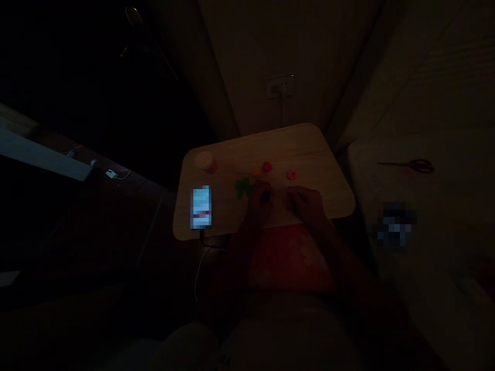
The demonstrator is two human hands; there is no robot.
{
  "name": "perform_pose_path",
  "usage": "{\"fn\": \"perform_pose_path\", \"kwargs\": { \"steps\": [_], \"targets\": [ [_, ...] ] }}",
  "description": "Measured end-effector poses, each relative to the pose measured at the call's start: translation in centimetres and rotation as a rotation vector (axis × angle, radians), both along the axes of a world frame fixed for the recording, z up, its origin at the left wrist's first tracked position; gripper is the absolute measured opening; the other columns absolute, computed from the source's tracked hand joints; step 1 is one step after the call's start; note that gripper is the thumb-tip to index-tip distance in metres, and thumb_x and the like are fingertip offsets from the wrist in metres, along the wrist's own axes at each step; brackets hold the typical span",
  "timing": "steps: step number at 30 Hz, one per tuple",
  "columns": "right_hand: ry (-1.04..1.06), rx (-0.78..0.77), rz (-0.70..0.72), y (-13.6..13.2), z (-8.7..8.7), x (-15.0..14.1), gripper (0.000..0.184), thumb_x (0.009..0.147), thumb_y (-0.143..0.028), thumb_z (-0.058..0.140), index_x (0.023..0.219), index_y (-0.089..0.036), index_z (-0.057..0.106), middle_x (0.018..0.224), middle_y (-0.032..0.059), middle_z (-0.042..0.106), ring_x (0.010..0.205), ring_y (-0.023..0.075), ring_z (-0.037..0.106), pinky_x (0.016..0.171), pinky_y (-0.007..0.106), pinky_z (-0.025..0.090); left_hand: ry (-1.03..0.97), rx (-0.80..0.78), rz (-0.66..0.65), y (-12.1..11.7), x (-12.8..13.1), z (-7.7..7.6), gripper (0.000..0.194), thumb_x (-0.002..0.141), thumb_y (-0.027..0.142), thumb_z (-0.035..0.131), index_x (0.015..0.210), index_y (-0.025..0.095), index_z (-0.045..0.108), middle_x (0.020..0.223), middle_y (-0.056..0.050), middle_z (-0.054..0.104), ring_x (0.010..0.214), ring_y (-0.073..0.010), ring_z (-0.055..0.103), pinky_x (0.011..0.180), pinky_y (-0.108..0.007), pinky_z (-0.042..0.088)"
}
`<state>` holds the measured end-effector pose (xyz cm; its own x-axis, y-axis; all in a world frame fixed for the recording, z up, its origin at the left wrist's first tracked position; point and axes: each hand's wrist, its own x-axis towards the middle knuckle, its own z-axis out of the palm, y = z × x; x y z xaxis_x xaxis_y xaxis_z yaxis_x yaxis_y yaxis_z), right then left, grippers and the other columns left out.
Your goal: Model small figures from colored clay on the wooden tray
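You have a desk [294,141] of smooth-looking wood, dull-looking green pieces [242,186] and matt red cloth [284,257].

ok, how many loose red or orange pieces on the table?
3 visible: red piece, orange piece just left of it, red-orange piece farther right. Left hand or right hand may hide more.

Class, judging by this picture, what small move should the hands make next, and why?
Perhaps bring the right hand towards the left hand: a gap separates them over the table, and the green material lies beside the left one.
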<state>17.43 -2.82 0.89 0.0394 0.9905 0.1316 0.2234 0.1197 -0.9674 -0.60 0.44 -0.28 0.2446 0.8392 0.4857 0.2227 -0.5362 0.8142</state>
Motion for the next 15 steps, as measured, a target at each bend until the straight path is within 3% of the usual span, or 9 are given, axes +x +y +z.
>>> {"fn": "perform_pose_path", "kwargs": {
  "steps": [4, 7, 10, 15],
  "targets": [
    [-0.045, 0.04, -0.027, 0.2, -0.4, 0.2, 0.042, 0.096, -0.045, 0.05, 0.064, -0.02, 0.061, 0.057, 0.0009, 0.057, 0.055, 0.0148, 0.052, 0.054, 0.027, 0.042, 0.001, -0.013, 0.016, -0.1, 0.1, 0.2, 0.016, 0.068, 0.013, 0.054, 0.082, 0.021, 0.054, 0.089, -0.004, 0.053, 0.089, -0.0223, 0.054, 0.083, -0.038, 0.046],
    [-0.02, 0.059, -0.042, 0.5, -0.7, 0.2, 0.031, 0.094, -0.042, 0.053, 0.089, -0.019, 0.073, 0.07, 0.0031, 0.067, 0.062, 0.0163, 0.058, 0.058, 0.027, 0.047, -0.004, -0.011, 0.011, -0.1, 0.1, 0.3, 0.018, 0.067, 0.011, 0.054, 0.082, 0.021, 0.054, 0.09, -0.004, 0.053, 0.09, -0.0224, 0.054, 0.083, -0.038, 0.045],
    [0.067, 0.041, -0.006, 0.6, -0.9, 0.1, 0.036, 0.096, -0.04, 0.05, 0.111, -0.018, 0.075, 0.077, 0.004, 0.072, 0.06, 0.0155, 0.062, 0.06, 0.028, 0.051, -0.031, 0.022, -0.006, -0.1, 0.1, 0.1, 0.018, 0.067, 0.011, 0.053, 0.082, 0.021, 0.054, 0.089, -0.004, 0.052, 0.09, -0.0221, 0.054, 0.082, -0.037, 0.044],
    [0.153, 0.054, 0.02, 0.7, -1.5, 0.2, 0.039, 0.094, -0.04, 0.057, 0.124, -0.02, 0.071, 0.093, 0.0075, 0.08, 0.07, 0.0189, 0.072, 0.07, 0.033, 0.058, -0.028, 0.049, -0.006, 0.1, 0.1, -0.2, 0.007, 0.078, 0.015, 0.057, 0.083, 0.02, 0.056, 0.088, -0.004, 0.054, 0.088, -0.0204, 0.055, 0.082, -0.035, 0.045]
  ]
}}
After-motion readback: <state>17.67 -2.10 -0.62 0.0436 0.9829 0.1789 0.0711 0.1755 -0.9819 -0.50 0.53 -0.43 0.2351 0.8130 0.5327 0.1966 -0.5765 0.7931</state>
